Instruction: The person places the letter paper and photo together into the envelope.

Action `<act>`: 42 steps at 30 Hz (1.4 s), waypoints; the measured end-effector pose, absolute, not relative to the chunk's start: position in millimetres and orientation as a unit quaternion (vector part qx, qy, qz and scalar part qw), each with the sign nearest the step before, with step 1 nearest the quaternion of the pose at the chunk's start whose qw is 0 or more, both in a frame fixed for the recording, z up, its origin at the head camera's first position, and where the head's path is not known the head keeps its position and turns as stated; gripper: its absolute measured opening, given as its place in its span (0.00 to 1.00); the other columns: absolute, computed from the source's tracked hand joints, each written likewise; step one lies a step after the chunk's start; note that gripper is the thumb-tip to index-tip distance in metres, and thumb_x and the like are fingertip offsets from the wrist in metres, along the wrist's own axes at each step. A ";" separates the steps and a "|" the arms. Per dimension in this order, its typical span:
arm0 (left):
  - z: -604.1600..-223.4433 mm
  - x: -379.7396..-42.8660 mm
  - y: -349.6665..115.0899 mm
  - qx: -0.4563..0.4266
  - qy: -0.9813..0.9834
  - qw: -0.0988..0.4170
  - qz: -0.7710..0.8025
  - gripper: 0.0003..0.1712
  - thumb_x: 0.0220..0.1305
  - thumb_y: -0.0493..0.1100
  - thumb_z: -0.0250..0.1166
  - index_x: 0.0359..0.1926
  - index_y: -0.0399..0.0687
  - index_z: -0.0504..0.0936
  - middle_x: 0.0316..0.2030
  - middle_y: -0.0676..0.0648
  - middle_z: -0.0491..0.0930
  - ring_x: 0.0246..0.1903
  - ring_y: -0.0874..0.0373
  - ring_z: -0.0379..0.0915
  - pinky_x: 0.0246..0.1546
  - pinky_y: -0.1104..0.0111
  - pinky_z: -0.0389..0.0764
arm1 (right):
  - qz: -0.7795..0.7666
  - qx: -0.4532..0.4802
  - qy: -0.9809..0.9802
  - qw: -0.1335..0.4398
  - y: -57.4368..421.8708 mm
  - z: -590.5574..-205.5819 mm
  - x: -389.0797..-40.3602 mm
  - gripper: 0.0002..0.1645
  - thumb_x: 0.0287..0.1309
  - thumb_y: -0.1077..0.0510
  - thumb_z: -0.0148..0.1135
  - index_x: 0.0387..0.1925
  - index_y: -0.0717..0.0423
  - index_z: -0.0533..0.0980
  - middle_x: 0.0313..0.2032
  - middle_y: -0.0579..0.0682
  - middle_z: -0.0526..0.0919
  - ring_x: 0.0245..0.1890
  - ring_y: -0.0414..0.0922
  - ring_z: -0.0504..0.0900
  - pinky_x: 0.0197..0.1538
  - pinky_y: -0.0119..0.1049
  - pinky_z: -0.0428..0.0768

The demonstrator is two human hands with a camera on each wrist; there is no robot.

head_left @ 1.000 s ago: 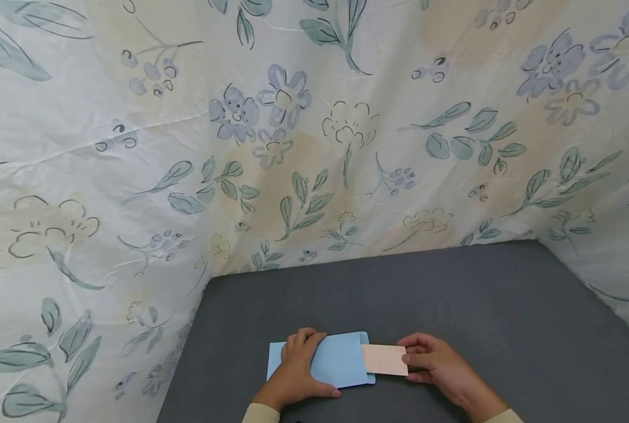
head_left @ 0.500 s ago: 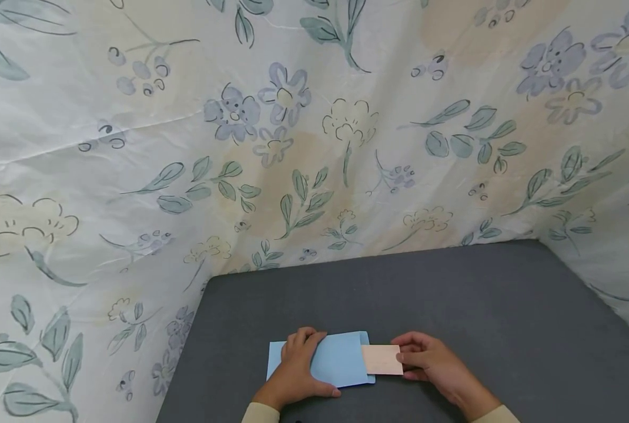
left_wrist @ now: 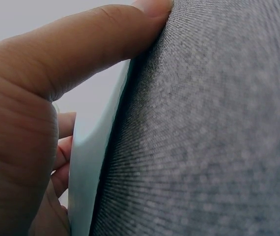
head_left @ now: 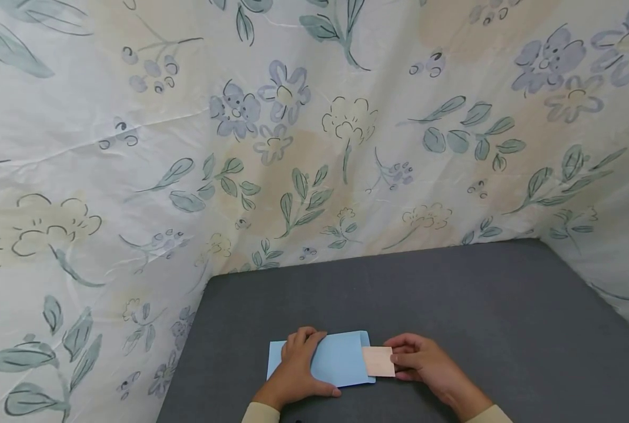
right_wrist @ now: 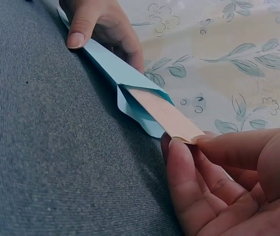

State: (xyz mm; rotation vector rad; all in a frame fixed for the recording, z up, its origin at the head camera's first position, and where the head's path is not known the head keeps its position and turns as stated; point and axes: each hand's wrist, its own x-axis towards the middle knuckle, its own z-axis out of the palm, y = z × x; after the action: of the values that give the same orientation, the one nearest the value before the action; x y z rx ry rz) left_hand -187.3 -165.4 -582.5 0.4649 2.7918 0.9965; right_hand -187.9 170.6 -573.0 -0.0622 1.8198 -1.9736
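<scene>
A light blue envelope (head_left: 341,358) lies on the dark grey table, its open end toward the right. My left hand (head_left: 295,370) spans it, thumb on the near edge and fingers over the far edge, holding it down. A pale pink folded paper (head_left: 380,361) sits partly inside the envelope's mouth; its inner part is hidden. At the paper's outer end, my right hand (head_left: 425,367) pinches it between thumb and fingers. In the right wrist view the envelope's flap (right_wrist: 135,114) hangs open below the paper.
The dark grey tabletop (head_left: 399,299) extends behind and to the right of the hands. A pale cloth (head_left: 293,194) with flowers and leaves hangs along the back and both sides.
My right hand has moved left with the pink paper, which now sticks out less from the envelope. The left hand and the envelope have stayed in place.
</scene>
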 end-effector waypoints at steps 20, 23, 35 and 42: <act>-578.9 -190.3 -164.1 0.152 0.930 0.071 0.328 0.68 0.38 0.78 0.86 0.78 0.58 0.73 0.67 0.54 0.64 0.64 0.49 0.57 0.64 0.37 0.60 | -0.733 -0.038 0.637 0.236 156.8 -569.5 -194.1 0.23 0.70 0.68 0.68 0.62 0.75 0.76 0.43 0.56 0.85 0.41 0.52 0.86 0.43 0.46 0.88; -577.2 -191.0 -163.6 0.150 0.929 0.073 0.329 0.67 0.39 0.77 0.86 0.78 0.58 0.73 0.67 0.55 0.64 0.64 0.49 0.57 0.64 0.37 0.60 | -0.734 -0.039 0.635 0.238 153.5 -568.7 -195.6 0.23 0.70 0.69 0.68 0.62 0.75 0.76 0.43 0.56 0.85 0.41 0.52 0.86 0.42 0.46 0.88; -576.5 -191.0 -163.1 0.155 0.929 0.065 0.329 0.67 0.39 0.77 0.86 0.78 0.58 0.73 0.68 0.53 0.65 0.64 0.47 0.57 0.64 0.37 0.60 | -0.734 -0.039 0.632 0.245 140.8 -570.8 -197.0 0.18 0.70 0.66 0.69 0.57 0.72 0.78 0.41 0.58 0.86 0.40 0.52 0.88 0.42 0.45 0.88; -576.9 -188.4 -162.1 0.157 0.926 0.063 0.336 0.67 0.40 0.77 0.86 0.79 0.58 0.73 0.68 0.53 0.65 0.64 0.47 0.57 0.63 0.37 0.60 | -0.737 -0.030 0.633 0.235 134.3 -570.1 -195.4 0.17 0.68 0.67 0.71 0.54 0.70 0.79 0.39 0.57 0.85 0.39 0.51 0.88 0.42 0.44 0.88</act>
State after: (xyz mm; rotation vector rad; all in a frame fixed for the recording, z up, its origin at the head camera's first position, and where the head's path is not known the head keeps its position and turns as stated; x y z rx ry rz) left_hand -188.4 -162.1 -576.9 0.4758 2.7989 1.0162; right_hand -195.4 134.3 -570.1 -0.0830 1.7356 -2.0232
